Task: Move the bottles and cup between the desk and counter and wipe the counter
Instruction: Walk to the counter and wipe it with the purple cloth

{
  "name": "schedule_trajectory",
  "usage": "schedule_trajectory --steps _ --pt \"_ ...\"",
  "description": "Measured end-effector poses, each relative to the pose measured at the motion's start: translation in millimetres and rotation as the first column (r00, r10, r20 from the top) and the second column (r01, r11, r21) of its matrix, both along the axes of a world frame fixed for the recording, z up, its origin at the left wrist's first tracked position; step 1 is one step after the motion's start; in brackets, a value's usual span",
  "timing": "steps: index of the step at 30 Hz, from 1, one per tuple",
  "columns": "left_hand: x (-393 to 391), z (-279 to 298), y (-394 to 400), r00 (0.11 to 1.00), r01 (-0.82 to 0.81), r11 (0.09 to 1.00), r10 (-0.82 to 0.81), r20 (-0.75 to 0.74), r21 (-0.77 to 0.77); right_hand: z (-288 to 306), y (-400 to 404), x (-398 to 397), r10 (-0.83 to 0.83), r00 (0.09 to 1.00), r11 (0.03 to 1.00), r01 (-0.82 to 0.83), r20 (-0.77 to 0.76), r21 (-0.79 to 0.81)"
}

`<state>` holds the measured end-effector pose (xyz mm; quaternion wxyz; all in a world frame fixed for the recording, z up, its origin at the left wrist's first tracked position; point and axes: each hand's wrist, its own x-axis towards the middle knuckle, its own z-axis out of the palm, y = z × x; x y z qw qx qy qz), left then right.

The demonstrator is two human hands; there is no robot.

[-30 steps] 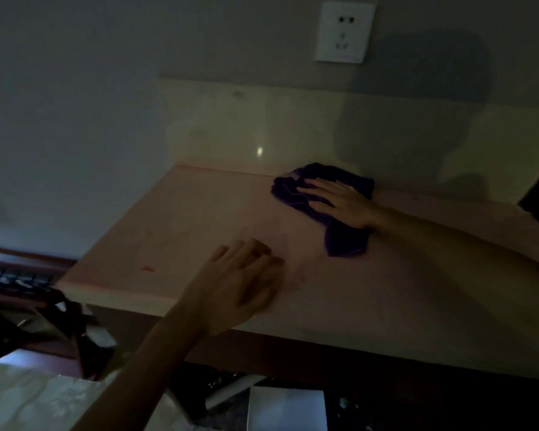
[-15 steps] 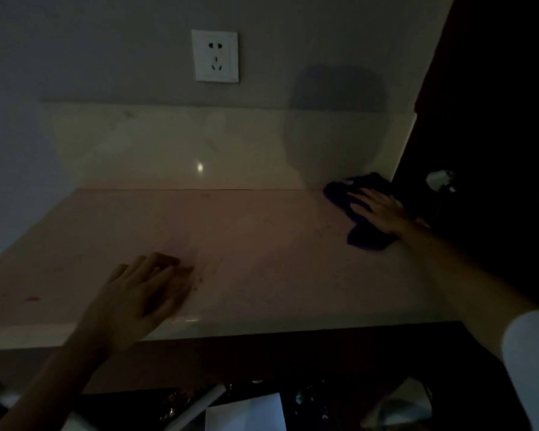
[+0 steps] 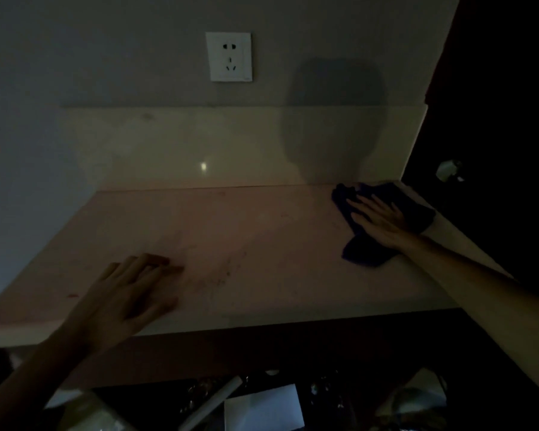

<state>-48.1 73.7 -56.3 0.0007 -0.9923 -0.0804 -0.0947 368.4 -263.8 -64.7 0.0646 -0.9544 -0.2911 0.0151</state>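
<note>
The room is dim. A pale pinkish counter [image 3: 231,231] fills the middle of the view, with faint smears near its front. A dark purple cloth [image 3: 364,255] lies at the counter's far right corner. My right hand [image 3: 380,220] presses flat on that cloth, fingers spread and pointing left. My left hand [image 3: 128,293] rests palm down near the counter's front left edge, fingers loosely together and holding nothing. No bottles or cup are in view.
A cream backsplash [image 3: 199,144] and a grey wall with a white socket [image 3: 229,56] stand behind the counter. A dark opening [image 3: 495,119] lies to the right. Below the front edge are a white sheet [image 3: 262,409] and dim clutter.
My right hand has slid the cloth from the counter's middle to its far right corner. The view has swung right. My left hand has stayed near the front edge.
</note>
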Motion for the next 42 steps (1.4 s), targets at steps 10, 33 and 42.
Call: schedule_trajectory --steps 10,33,42 --pt "-15 1 31 0.998 0.000 1.000 -0.001 0.065 0.012 2 215 -84 0.394 0.919 0.918 -0.394 0.011 0.034" --pt "-14 -4 22 0.980 -0.087 0.994 0.072 0.187 0.072 9 325 -170 0.750 0.661 0.661 -0.750 0.016 -0.011" --pt "-14 -10 5 0.988 -0.116 0.979 0.097 0.121 0.166 13 71 -78 0.335 0.942 0.942 -0.334 0.023 -0.029"
